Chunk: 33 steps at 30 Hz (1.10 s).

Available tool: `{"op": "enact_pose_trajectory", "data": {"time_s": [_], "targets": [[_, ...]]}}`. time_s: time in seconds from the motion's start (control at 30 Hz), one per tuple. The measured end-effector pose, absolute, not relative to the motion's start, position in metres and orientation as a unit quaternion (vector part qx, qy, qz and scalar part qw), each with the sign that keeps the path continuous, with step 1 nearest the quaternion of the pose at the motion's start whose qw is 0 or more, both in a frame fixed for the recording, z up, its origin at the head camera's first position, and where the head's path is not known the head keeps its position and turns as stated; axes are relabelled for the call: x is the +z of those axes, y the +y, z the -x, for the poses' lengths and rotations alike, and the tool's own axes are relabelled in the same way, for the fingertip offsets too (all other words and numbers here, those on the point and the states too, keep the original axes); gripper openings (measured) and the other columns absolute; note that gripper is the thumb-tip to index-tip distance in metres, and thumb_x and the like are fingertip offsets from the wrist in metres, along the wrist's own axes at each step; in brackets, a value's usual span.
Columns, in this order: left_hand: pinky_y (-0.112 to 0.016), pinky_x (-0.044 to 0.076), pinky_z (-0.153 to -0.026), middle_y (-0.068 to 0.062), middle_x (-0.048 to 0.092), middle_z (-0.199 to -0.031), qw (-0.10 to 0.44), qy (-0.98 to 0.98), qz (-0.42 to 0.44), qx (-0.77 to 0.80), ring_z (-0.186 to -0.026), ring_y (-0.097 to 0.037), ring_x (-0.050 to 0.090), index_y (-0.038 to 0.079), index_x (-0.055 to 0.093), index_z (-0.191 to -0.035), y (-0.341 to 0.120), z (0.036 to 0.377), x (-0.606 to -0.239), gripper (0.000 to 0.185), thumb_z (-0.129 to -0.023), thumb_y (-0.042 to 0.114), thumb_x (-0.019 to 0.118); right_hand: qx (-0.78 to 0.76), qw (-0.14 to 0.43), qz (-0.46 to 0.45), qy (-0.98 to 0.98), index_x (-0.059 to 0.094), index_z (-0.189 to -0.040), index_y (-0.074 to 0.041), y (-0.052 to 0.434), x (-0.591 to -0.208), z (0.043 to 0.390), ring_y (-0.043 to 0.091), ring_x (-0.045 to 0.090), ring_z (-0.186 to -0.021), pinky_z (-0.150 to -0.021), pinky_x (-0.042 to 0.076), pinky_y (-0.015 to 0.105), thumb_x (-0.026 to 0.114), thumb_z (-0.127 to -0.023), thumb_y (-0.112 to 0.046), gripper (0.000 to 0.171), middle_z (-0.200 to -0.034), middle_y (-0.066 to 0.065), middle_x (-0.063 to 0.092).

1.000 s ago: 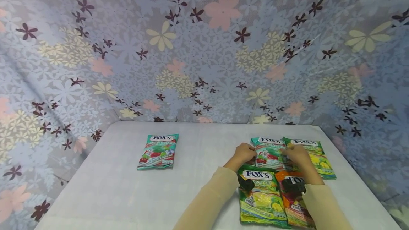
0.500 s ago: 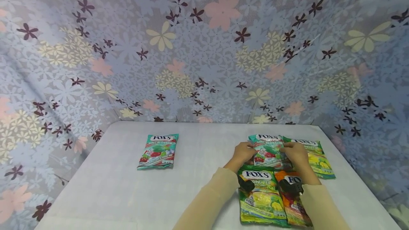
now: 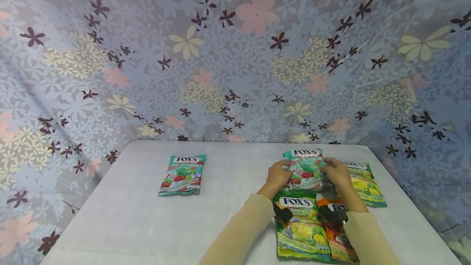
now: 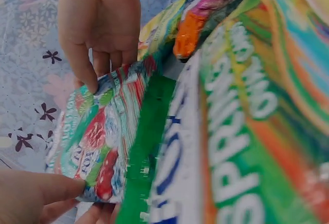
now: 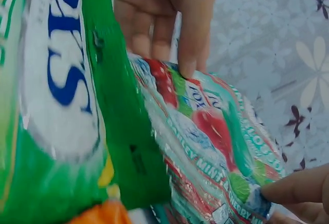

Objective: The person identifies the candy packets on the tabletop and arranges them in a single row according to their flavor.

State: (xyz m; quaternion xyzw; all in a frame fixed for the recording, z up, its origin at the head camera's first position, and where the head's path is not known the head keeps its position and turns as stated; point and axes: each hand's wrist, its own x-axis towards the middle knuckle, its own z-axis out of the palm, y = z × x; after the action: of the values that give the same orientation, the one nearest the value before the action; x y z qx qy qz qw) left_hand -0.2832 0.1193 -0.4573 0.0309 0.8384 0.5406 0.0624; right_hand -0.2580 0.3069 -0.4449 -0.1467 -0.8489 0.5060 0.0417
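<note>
pinching opposite sides of a mint blossom bag (image 3: 306, 170), left hand (image 3: 277, 176) and right hand (image 3: 337, 174) hold it near a spring tea bag (image 3: 301, 236).

I see a teal rectangular plastic pouch (image 3: 182, 175) toward the white rectangular surface's (image 3: 121, 220) far-left corner, its twin pouch (image 3: 306, 169) farther right, behind a green rectangular plastic pouch (image 3: 302, 232).
</note>
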Motion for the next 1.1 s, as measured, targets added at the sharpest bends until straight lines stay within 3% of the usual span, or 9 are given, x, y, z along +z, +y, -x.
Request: {"op": "enact_pose_trajectory", "data": {"time_s": [0.1,0.17,0.27,0.4,0.5,0.7,0.93,1.0,1.1], "targets": [[-0.029,0.049,-0.056,-0.011,0.067,-0.113,0.017,0.854,-0.043,0.518,-0.065,-0.019,0.058,0.011,0.070,-0.114,0.117,0.289,-0.456,0.030,-0.084,0.005,0.067,0.523,0.064,0.142,-0.838,0.040,-0.142,0.002,0.305,-0.450,0.265,0.041,0.053,-0.104,-0.059,0.048,0.032,0.053,-0.095,-0.013,0.051,-0.139,0.033,0.040],[-0.027,0.044,-0.059,-0.010,0.068,-0.113,-0.006,0.860,-0.050,0.508,-0.066,-0.016,0.052,0.010,0.071,-0.114,0.116,0.291,-0.455,0.030,-0.084,0.005,0.066,0.534,0.081,0.133,-0.831,0.041,-0.142,0.001,0.305,-0.454,0.270,0.043,0.051,-0.108,-0.060,0.050,0.034,0.053,-0.096,-0.013,0.049,-0.139,0.032,0.042],[-0.027,0.037,-0.051,-0.010,0.069,-0.108,-0.009,0.853,-0.051,0.520,-0.051,-0.014,0.043,0.010,0.070,-0.117,0.113,0.293,-0.452,0.031,-0.087,0.005,0.064,0.547,0.093,0.124,-0.822,0.042,-0.141,-0.002,0.304,-0.456,0.277,0.037,0.054,-0.101,-0.062,0.049,0.036,0.053,-0.096,-0.015,0.049,-0.134,0.030,0.048],[-0.025,0.030,-0.042,-0.006,0.067,-0.075,-0.002,0.839,-0.048,0.542,-0.042,-0.010,0.034,0.010,0.068,-0.121,0.107,0.294,-0.447,0.033,-0.088,0.005,0.062,0.562,0.087,0.128,-0.812,0.040,-0.144,-0.004,0.288,-0.433,0.265,0.023,0.056,-0.083,-0.065,0.047,0.038,0.051,-0.097,-0.016,0.050,-0.121,0.026,0.056],[-0.024,0.030,-0.043,-0.001,0.059,-0.060,0.001,0.827,-0.049,0.560,-0.043,-0.010,0.036,0.010,0.069,-0.121,0.100,0.295,-0.443,0.036,-0.086,0.004,0.063,0.581,0.081,0.128,-0.800,0.037,-0.145,-0.003,0.276,-0.415,0.254,0.015,0.052,-0.073,-0.062,0.047,0.034,0.050,-0.099,-0.014,0.049,-0.114,0.018,0.054],[-0.024,0.030,-0.043,-0.004,0.056,-0.056,0.016,0.805,-0.048,0.591,-0.042,-0.009,0.033,0.011,0.068,-0.122,0.089,0.292,-0.436,0.038,-0.085,0.003,0.062,0.634,0.066,0.133,-0.759,0.034,-0.144,-0.001,0.268,-0.411,0.249,0.011,0.049,-0.066,-0.056,0.046,0.030,0.051,-0.098,-0.014,0.051,-0.097,0.007,0.050],[-0.024,0.036,-0.045,-0.004,0.063,-0.066,0.019,0.794,-0.068,0.603,-0.047,-0.011,0.044,0.010,0.068,-0.122,0.074,0.282,-0.429,0.035,-0.087,0.007,0.064,0.684,0.036,0.119,-0.719,0.020,-0.148,0.004,0.260,-0.406,0.241,0.010,0.050,-0.072,-0.060,0.046,0.030,0.050,-0.099,-0.012,0.060,-0.099,0.005,0.050],[-0.025,0.038,-0.047,-0.001,0.064,-0.069,0.021,0.791,-0.076,0.606,-0.050,-0.013,0.048,0.011,0.067,-0.122,0.068,0.278,-0.430,0.034,-0.088,0.009,0.064,0.691,0.029,0.115,-0.713,0.017,-0.150,0.005,0.258,-0.407,0.239,0.010,0.051,-0.074,-0.062,0.046,0.029,0.050,-0.099,-0.010,0.062,-0.103,0.006,0.051],[-0.027,0.043,-0.051,-0.001,0.066,-0.073,0.023,0.784,-0.086,0.614,-0.054,-0.014,0.051,0.012,0.067,-0.123,0.060,0.274,-0.430,0.034,-0.089,0.011,0.064,0.699,0.014,0.104,-0.708,0.013,-0.152,0.004,0.254,-0.407,0.236,0.008,0.052,-0.081,-0.066,0.048,0.027,0.049,-0.100,-0.009,0.065,-0.124,0.017,0.048]]}}
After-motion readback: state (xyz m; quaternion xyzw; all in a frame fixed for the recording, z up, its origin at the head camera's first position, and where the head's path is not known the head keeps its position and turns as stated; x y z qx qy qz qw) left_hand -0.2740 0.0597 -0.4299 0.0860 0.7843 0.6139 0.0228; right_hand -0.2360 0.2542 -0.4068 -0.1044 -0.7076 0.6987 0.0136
